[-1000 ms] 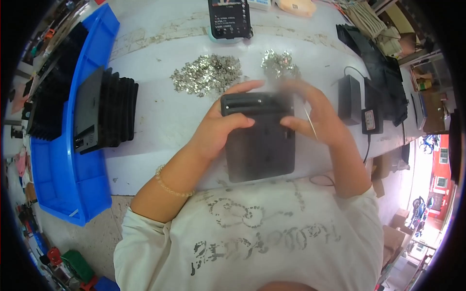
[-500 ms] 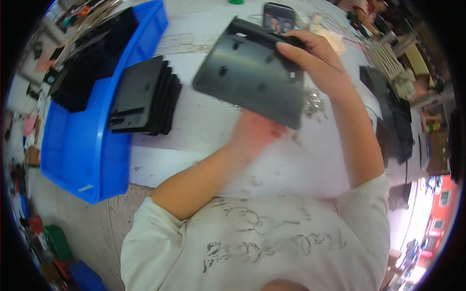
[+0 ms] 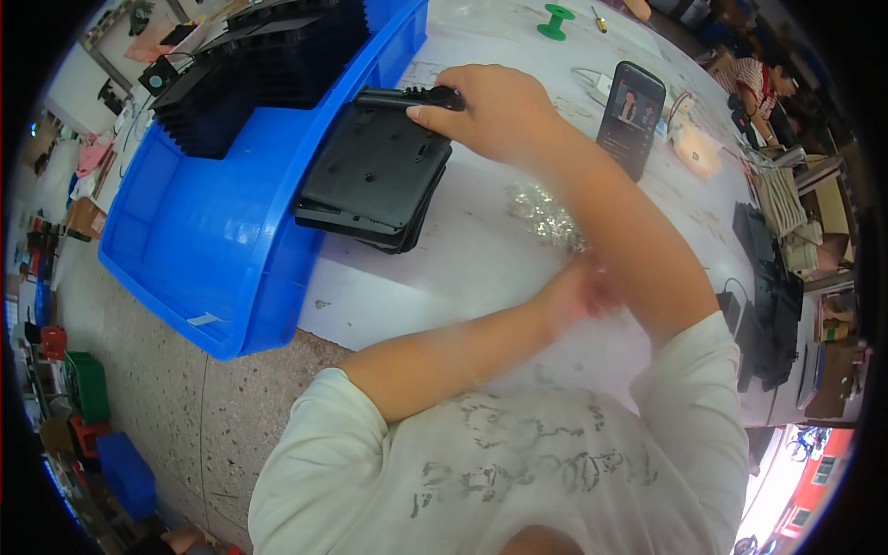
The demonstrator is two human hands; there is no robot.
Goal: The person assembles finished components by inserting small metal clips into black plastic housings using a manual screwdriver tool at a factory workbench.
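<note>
My right hand [image 3: 495, 111] is closed on the ribbed edge of a black plastic panel [image 3: 375, 171]. That panel lies on top of a stack of similar black panels [image 3: 407, 242], right beside the wall of the blue bin [image 3: 277, 268]. My left hand [image 3: 592, 291] is low over the white table, beneath my right forearm and next to a pile of small shiny metal pieces [image 3: 546, 215]. Motion smears its fingers, so whether it holds anything does not show.
More black panels [image 3: 208, 102] stand in rows in the blue bin. A phone [image 3: 634, 116] leans beyond the metal pieces, with a green spool [image 3: 555, 23] farther back. Black parts [image 3: 768, 287] lie at the right, and another person [image 3: 754, 83] sits at the far right.
The black panel, held up in front of me before, has moved left and down onto the stack in my right hand. My left hand has moved right, toward the metal pieces. The view has shifted.
</note>
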